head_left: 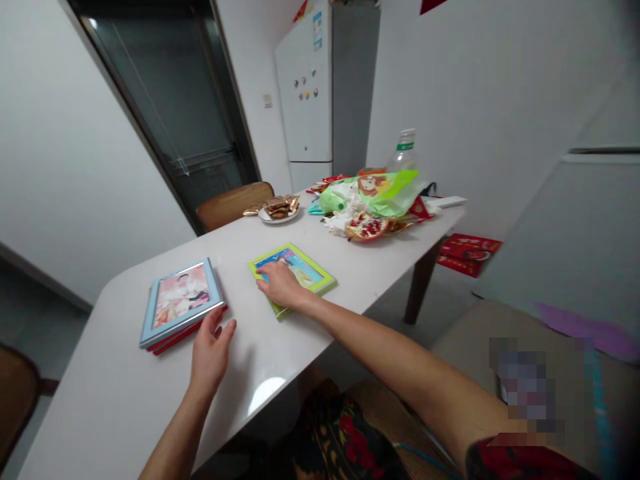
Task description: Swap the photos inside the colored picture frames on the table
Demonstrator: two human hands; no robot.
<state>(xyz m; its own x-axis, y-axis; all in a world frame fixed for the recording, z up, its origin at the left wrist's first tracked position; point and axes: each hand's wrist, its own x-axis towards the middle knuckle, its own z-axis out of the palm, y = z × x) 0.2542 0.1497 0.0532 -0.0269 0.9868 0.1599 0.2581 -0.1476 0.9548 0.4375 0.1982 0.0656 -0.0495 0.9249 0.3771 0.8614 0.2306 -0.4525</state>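
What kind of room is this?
Likely a home dining area: a white table with a plate of wrapped snacks, a wooden chair beside it, and a fridge with magnets behind.

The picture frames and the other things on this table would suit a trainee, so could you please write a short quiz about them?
1. True or false: the right hand touches the green frame.

2. What lies directly under the light blue frame, by the left hand?
A) a clear bottle
B) something red
C) a cut fruit

3. Fill in the missing word: the shiny brown packets lie mostly on a white ____.

Key: 1. true; 2. B; 3. plate.
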